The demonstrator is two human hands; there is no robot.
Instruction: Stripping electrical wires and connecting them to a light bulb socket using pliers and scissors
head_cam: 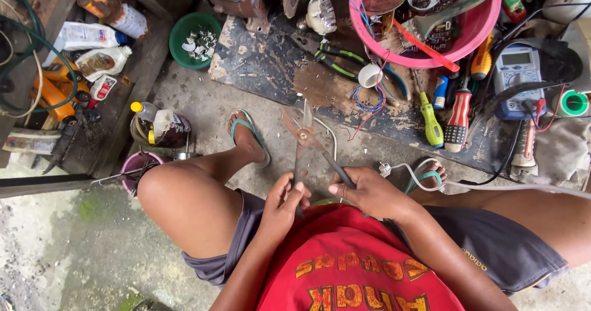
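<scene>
We hold the rusty snips (306,140) low between our knees, blades spread and pointing away; left hand (284,201) wraps one handle, right hand (368,191) pinches the other; we'd best grip further back and squeeze evenly, fingers off the pivot.
</scene>
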